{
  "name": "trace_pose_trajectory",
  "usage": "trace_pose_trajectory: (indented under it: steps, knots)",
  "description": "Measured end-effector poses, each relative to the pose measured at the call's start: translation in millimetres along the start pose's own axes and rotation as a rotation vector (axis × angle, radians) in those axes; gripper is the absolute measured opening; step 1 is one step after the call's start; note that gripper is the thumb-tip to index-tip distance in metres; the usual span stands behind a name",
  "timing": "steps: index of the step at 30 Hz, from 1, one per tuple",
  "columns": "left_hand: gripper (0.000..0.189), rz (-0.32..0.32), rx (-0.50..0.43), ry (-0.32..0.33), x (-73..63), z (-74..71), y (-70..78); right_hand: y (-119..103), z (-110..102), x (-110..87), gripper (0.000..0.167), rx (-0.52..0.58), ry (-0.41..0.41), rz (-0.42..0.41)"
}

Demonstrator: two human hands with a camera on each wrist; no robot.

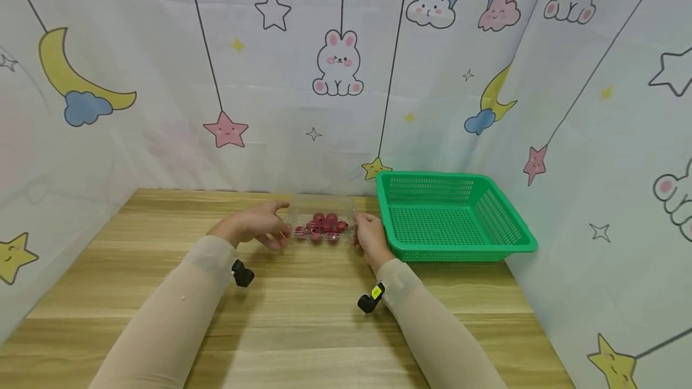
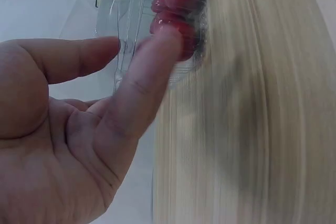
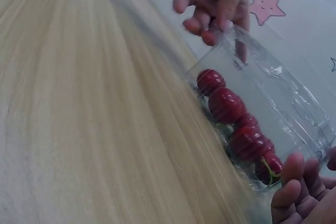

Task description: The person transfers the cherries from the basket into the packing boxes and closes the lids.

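At the back of the table is a clear plastic fruit box [image 1: 322, 203] with several round, glossy red fruits [image 1: 331, 218] inside. One fruit [image 3: 269, 167] shows thin green stem strands in the right wrist view. My left hand [image 1: 258, 224] is at the box's left end. Its thumb and forefinger are spread apart, and the forefinger overlaps the plastic in the left wrist view. My right hand [image 1: 373, 238] holds the opposite end, its fingers bent against the box's edge. In the right wrist view, fingertips [image 3: 292, 169] of that hand show at the near corner.
A green plastic basket [image 1: 454, 248] with slotted sides stands just right of my right hand, near the back wall. Patterned cloth [image 1: 281, 155] rises behind the wooden table [image 1: 303, 317] and along its sides. Each wrist wears a small black camera [image 1: 243, 274].
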State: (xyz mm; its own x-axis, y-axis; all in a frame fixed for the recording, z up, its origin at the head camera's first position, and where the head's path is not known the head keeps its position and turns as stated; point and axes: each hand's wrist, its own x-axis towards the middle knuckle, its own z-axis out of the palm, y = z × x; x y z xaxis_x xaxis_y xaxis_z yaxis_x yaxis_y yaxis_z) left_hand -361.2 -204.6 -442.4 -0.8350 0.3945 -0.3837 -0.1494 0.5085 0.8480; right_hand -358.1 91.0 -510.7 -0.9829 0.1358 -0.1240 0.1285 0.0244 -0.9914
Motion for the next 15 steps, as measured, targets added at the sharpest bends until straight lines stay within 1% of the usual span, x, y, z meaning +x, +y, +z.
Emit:
trace_pose_trajectory:
  steps: [3,6,8,11,15]
  knots:
    - [0.094,-0.027,-0.015,0.005,2.1,2.0,0.3,0.2,1.9,0.5,0.033,0.018,0.014,-0.028]
    - [0.093,-0.033,-0.016,0.023,3.3,3.3,0.1,-1.6,2.7,-0.5,0.029,0.043,0.005,-0.02]
    - [0.093,-0.036,-0.013,0.038,3.2,3.4,0.3,-2.8,2.7,-1.5,0.038,0.052,-0.01,-0.004]
    - [0.09,-0.044,-0.009,0.059,2.9,3.5,1.6,-4.0,1.8,-2.0,0.058,0.053,-0.03,0.02]
    - [0.087,-0.053,-0.005,0.065,3.8,4.1,3.7,-4.1,0.5,-0.7,0.064,0.051,-0.057,0.028]
